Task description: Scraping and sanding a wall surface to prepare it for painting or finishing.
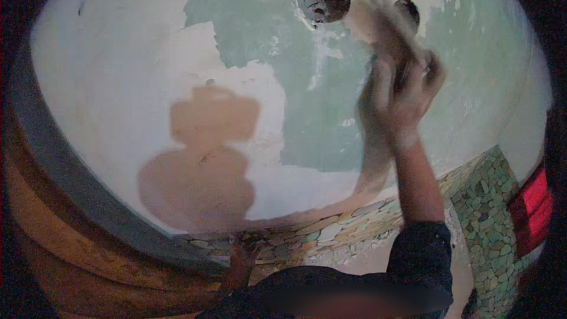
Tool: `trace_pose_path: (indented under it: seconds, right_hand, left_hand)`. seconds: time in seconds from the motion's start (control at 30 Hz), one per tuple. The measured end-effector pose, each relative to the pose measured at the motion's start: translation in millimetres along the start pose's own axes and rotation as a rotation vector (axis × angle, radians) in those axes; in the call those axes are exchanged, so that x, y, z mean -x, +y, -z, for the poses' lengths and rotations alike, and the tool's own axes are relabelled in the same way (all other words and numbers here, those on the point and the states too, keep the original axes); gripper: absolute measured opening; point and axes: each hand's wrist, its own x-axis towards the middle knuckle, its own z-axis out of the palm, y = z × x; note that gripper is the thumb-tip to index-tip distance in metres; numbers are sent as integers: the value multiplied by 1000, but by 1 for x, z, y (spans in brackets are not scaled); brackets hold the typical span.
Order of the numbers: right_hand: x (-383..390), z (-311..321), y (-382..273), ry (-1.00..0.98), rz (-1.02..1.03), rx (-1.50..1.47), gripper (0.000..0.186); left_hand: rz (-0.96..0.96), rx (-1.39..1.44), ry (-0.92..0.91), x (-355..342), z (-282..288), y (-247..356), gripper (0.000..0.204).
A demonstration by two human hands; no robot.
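Note:
My right hand (410, 91) is raised against the wall, its fingers closed round a putty knife (401, 23). Motion blurs the tool, and its long pale edge slants up to the left between two round holes. The wall (331, 106) carries patches of white plaster over a green coat, with ragged borders where they meet. Low down near the wall's bottom edge, my left hand (245, 249) is small and dim, with fingers curled by something dark that I cannot make out.
A larger round hole (325, 0) and a smaller dark hole (407, 13) open in the wall. Mosaic stone tiling (484, 201) runs along the lower edge and right side. A red object (531, 210) stands far right. Brown curved surfaces (88, 242) lie at lower left.

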Motion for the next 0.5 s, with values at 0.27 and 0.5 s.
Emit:
trace_pose_path:
  seconds: [0.27,0.5]
  right_hand:
    - [-77,-37,115,7,-291,-75,42]
    - [162,36,-34,-272,-84,-146,29]
  left_hand:
    - [-53,-32,38,-12,21,-9,46]
    - [-90,-59,-70,-8,26,-16,57]
